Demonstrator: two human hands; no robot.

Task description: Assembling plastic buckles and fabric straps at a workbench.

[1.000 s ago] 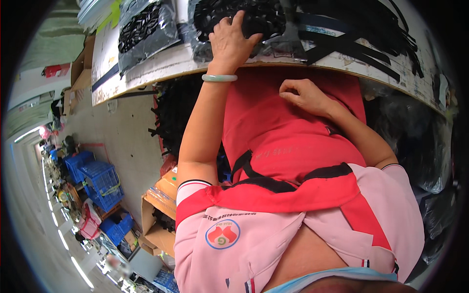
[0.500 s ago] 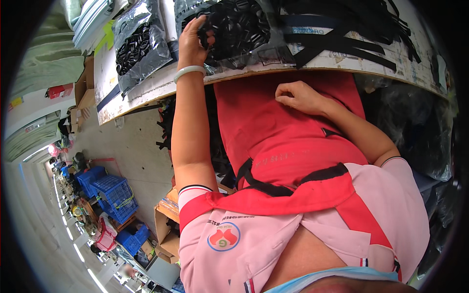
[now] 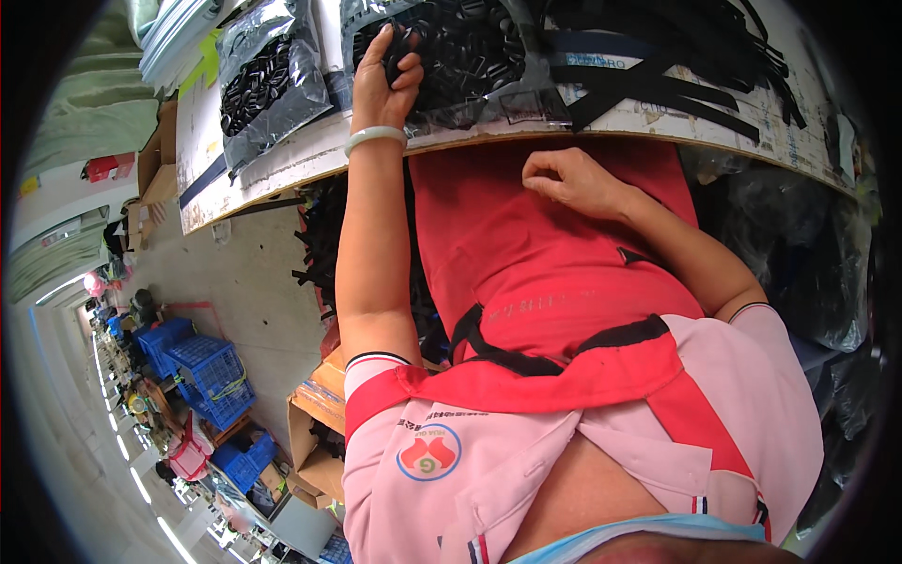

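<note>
My left hand [image 3: 383,83], with a pale green bangle [image 3: 374,138] on the wrist, reaches over the table edge into a clear plastic bag of small black plastic pieces [image 3: 470,56]. Its fingers curl around some of the pieces at the bag's left end. My right hand [image 3: 568,179] lies loosely closed on my red apron [image 3: 526,273], just below the white table's edge [image 3: 282,174]. Nothing shows in it.
A second clear bag of black pieces [image 3: 258,80] lies to the left on the table, and black straps [image 3: 676,66] spread to the right. Dark plastic bags [image 3: 817,263] stand at my right. Blue crates [image 3: 202,362] and an open cardboard box [image 3: 315,423] sit on the floor at left.
My left hand has slid farther across the table and dug into the black pieces. My right hand has stayed on the apron.
</note>
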